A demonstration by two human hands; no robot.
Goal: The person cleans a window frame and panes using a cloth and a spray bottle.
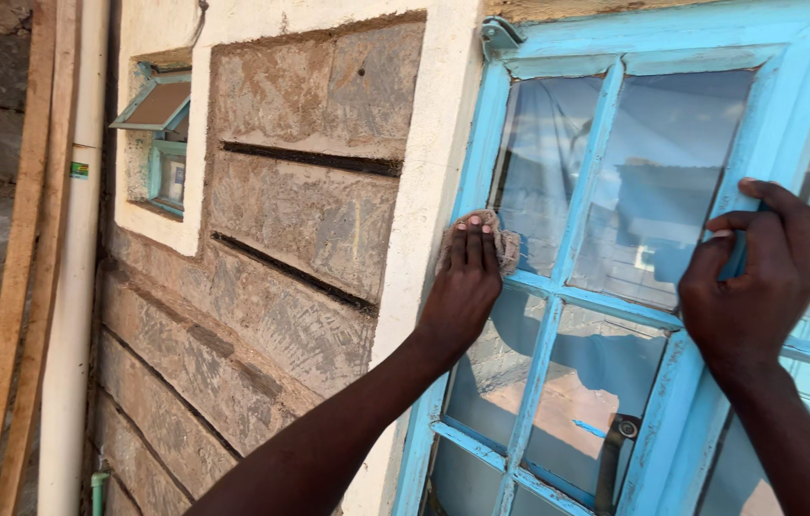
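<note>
Pinkish-brown cloth (500,244) pressed flat against the pane (534,172) under the left hand (464,287), fingers extended and together, at the pane's lower left corner beside the blue window frame (481,153). Right hand (749,277) closed around the blue upright bar (758,143), steadying the window. Best kept flat, with even pressure, working into corners along the glazing bars. Open glass above and right of the cloth; rough plaster edge (424,191) just left, likely to snag.
</note>
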